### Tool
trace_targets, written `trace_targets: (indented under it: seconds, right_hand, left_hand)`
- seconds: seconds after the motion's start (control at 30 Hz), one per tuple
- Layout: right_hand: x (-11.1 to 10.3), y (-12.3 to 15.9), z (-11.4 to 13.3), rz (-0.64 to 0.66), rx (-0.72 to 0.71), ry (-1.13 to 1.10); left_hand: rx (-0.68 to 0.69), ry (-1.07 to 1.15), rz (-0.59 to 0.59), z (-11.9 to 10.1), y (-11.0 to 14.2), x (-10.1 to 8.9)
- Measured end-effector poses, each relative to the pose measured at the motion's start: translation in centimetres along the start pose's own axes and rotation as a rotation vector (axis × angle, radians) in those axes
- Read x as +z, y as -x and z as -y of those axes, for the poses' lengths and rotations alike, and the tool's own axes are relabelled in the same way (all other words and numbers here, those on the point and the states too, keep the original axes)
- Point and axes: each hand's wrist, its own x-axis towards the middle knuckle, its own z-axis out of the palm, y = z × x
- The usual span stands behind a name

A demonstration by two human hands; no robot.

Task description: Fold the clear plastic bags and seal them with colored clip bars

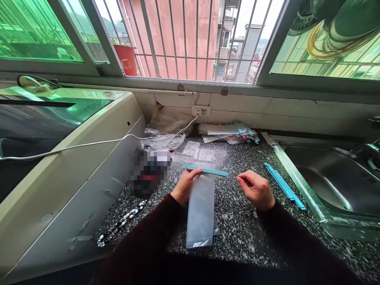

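Observation:
A clear plastic bag (201,209) lies lengthwise on the speckled granite counter (237,229), with a teal strip (208,170) across its far end. My left hand (184,186) grips the bag's top left corner, thumb on the teal strip. My right hand (257,190) hovers to the right of the bag with fingers curled in a loose pinch; whether anything small is in them I cannot make out. A beaded black-and-white strand (120,223) lies on the counter near my left forearm.
A white appliance (65,166) fills the left, with a white cable (118,139) running to a wall socket (201,111). Several teal strips (283,186) lie beside the steel sink (332,178). Packets (228,133) and plastic bags sit at the back. A blurred object (150,170) stands left of the bag.

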Motion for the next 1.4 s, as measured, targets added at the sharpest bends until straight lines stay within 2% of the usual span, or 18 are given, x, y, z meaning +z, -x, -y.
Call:
trace_targets:
  seconds: [0.23, 0.33, 0.47, 0.63, 0.87, 1.0, 1.1, 1.23, 1.4]
  right_hand:
    - [0.2, 0.1, -0.3, -0.007, 0.002, -0.02]
    - [0.6, 0.3, 0.3, -0.026, -0.068, -0.009]
    - [1.1, 0.5, 1.0, 0.005, -0.195, 0.121]
    - [1.4, 0.6, 1.2, 0.052, -0.23, 0.184]
    - [1.5, 0.6, 0.2, -0.021, -0.23, 0.15]
    - [1.7, 0.6, -0.1, -0.017, -0.24, 0.151]
    - [1.7, 0.7, -0.1, -0.014, -0.248, 0.15]
    - [1.7, 0.6, 0.1, -0.007, -0.267, 0.155]
    - [1.9, 0.7, 0.1, -0.017, -0.289, 0.158]
  left_hand:
    - [0.012, -0.053, 0.043, 0.4, -0.1, -0.2]
    - [0.002, -0.096, 0.093, 0.7, -0.1, -0.1]
    - [-0.019, -0.166, 0.177, 1.1, 0.3, 0.1]
    - [-0.073, -0.172, 0.283, 1.3, 0.6, 0.1]
    - [-0.122, -0.211, 0.249, 1.1, -0.3, -0.9]
    - [-0.12, -0.208, 0.291, 0.3, 0.2, -0.6]
    - [-0.115, -0.121, 0.284, -0.1, 0.6, -0.1]
    - [-0.151, -0.036, 0.264, 0.3, 0.4, -0.1]
    - [-0.082, -0.143, 0.216, 1.3, -0.1, -0.6]
